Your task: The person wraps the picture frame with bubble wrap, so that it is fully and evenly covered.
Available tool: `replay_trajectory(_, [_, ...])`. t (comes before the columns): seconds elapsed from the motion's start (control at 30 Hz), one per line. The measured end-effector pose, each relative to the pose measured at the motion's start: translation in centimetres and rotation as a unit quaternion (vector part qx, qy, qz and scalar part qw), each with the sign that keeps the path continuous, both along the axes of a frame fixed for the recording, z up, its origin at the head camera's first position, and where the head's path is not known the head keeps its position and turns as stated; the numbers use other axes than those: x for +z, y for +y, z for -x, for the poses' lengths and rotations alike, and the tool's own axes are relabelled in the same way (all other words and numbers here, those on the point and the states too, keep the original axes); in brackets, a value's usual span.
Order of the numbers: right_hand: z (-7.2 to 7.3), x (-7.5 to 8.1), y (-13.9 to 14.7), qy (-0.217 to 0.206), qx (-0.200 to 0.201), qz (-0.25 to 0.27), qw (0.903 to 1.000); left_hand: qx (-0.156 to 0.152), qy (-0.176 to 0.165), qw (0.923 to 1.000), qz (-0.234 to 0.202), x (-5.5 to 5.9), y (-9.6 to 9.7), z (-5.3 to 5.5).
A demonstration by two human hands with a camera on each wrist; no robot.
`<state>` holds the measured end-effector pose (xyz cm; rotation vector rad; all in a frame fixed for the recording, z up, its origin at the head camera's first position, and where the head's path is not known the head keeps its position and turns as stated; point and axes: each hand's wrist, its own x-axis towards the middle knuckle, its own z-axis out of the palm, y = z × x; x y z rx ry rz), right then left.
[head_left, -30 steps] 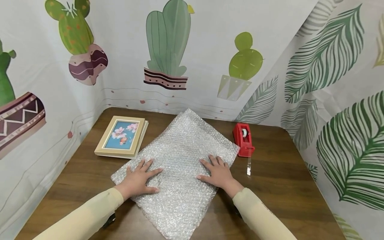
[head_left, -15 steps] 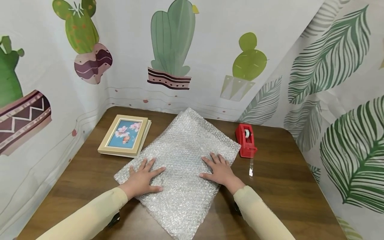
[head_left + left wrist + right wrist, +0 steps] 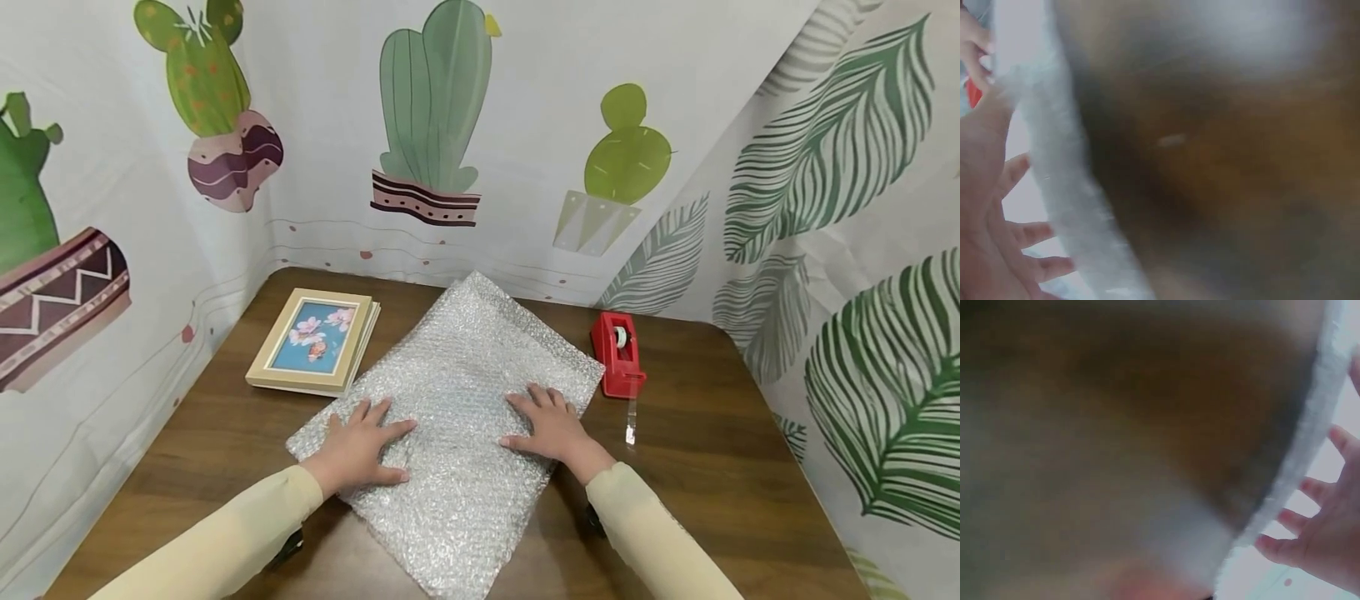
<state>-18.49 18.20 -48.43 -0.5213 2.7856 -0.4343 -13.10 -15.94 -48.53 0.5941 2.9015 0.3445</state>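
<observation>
A sheet of bubble wrap (image 3: 457, 367) lies turned cornerwise on the brown table, with a folded strip along its upper right edge. My left hand (image 3: 358, 450) rests on its left part, fingers spread. On the right part my right hand (image 3: 551, 429) rests likewise, its fingers apart. The left wrist view shows the left hand (image 3: 988, 212) at the edge of the wrap (image 3: 1072, 206). In the right wrist view the right hand (image 3: 1329, 525) touches the wrap (image 3: 1291, 462) with its fingertips. Whatever may lie under the sheet is hidden.
Picture frames (image 3: 315, 342), stacked, lie at the back left of the table (image 3: 712, 467). A red tape dispenser (image 3: 618, 354) stands at the right, close to the wrap's right corner, a strip of clear tape (image 3: 631, 421) hanging off it. Printed cloth (image 3: 517, 125) surrounds the table's far side.
The whole head view has shifted slightly to the right. Both hands stay spread on the bubble wrap, in nearly the same place on it.
</observation>
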Motion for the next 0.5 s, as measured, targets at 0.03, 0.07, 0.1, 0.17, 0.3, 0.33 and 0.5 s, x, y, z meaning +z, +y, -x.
replay_trajectory(0.03, [0.2, 0.4, -0.1, -0.002, 0.003, 0.003, 1.0000, -0.004, 0.010, 0.9999, 0.006, 0.2, 0.1, 0.2])
replay_trajectory(0.07, [0.4, 0.7, -0.2, -0.006, 0.005, 0.007, 0.9999, -0.007, 0.015, 0.9998, 0.010, 0.5, 0.1, 0.5])
replay_trajectory(0.1, [0.6, 1.1, -0.4, -0.010, 0.007, 0.009, 0.9999, -0.008, 0.017, 0.9998, 0.012, 0.8, 0.2, 0.8])
replay_trajectory(0.17, [1.1, 1.8, -0.7, -0.017, 0.014, 0.011, 0.9997, -0.004, 0.018, 0.9997, 0.013, 1.5, 0.2, 1.3])
replay_trajectory(0.3, [1.8, 3.7, -1.5, -0.026, 0.002, 0.058, 0.9980, 0.008, 0.022, 0.9989, -0.041, 3.4, -0.9, 2.1])
replay_trajectory(0.33, [2.0, 4.3, -1.7, -0.026, -0.008, 0.077, 0.9966, 0.011, 0.020, 0.9975, -0.066, 3.9, -1.4, 2.2])
replay_trajectory(0.5, [2.7, 7.3, -2.2, -0.013, -0.056, 0.169, 0.9839, 0.043, -0.023, 0.9784, -0.201, 7.1, -5.1, 3.0])
